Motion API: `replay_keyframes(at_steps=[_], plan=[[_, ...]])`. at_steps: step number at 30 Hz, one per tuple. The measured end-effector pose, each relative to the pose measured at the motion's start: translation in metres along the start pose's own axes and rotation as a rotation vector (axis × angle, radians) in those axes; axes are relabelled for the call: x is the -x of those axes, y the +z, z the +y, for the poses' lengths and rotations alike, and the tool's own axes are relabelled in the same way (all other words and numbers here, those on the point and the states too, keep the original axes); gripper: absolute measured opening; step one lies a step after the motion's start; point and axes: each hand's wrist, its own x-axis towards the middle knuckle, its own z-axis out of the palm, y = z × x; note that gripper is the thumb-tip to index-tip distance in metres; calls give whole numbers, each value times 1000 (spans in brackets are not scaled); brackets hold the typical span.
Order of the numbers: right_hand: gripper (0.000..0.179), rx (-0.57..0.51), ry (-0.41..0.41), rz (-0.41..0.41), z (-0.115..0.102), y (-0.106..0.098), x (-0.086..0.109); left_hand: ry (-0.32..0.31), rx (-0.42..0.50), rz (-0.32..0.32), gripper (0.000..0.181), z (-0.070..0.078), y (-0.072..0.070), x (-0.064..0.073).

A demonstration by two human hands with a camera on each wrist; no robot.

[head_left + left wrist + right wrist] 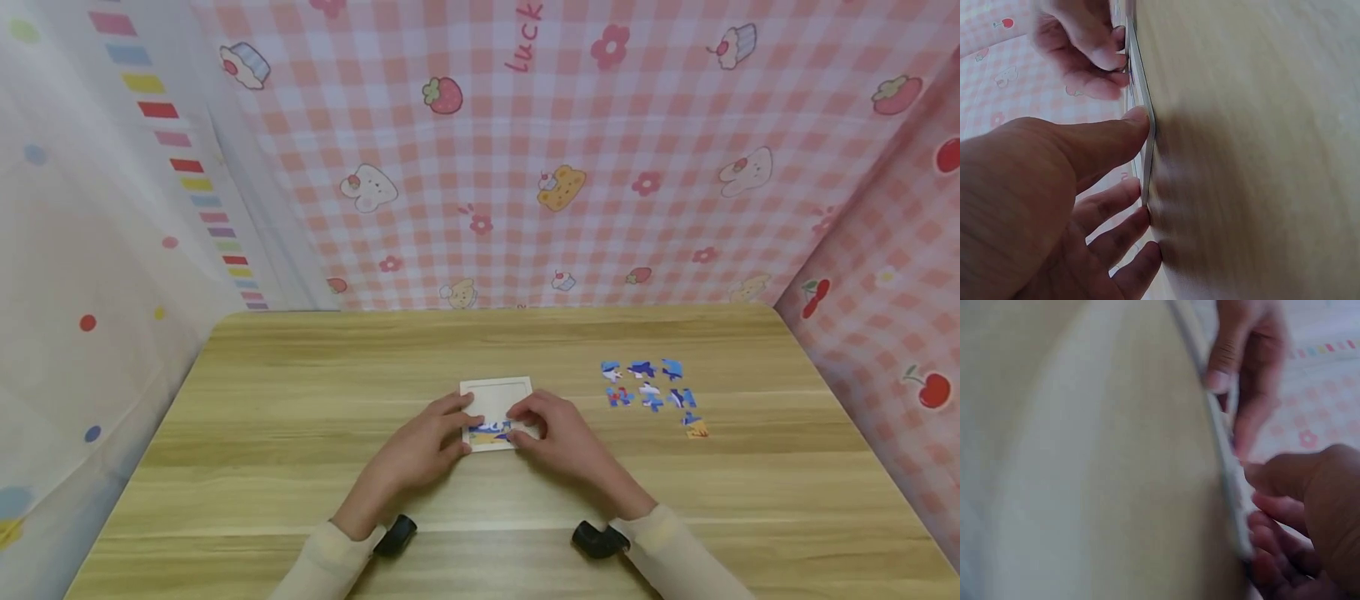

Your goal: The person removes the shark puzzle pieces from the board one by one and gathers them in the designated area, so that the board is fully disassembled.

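A small white puzzle tray [495, 390] lies on the table with several joined picture pieces [487, 437] along its near side, blue above and sandy yellow below. My left hand [426, 442] holds the tray's left side, thumb at the near corner and a finger reaching over the pieces; in the left wrist view the thumb [1129, 122] presses the rim. Over the tray's right side, my right hand [558, 433] pinches a small puzzle piece [507, 426] between thumb and forefinger, at the end of the joined pieces. The fingers hide much of that piece.
Several loose puzzle pieces [651, 398] in blue, white, red and yellow lie in rough rows to the right of the tray. The wooden table [300, 375] meets a pink checked cloth [480, 167] at its back edge. Black wrist devices [395, 536] sit below both hands.
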Motion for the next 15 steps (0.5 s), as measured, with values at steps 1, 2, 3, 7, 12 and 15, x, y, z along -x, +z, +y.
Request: replay_keyframes(at_steps=[1,2,3,7,12,15], plan=[[18,10,5,6,-1,3,0,3,3,1,38,0,0,0],[18,24,9,14,-1,5,-1,4,2,2,38,1,0,-1],[18,34,16,23,-2,6,-1,6,3,2,38,1,0,-1],[16,55,44,56,-4,9,-1,11,4,4,37,1,1,-3],[15,43,60,49,-5,10,0,9,-7,7,37,0,3,-3],[15,39,62,44,-6,11,-1,-5,-16,9,38,0,3,-1]])
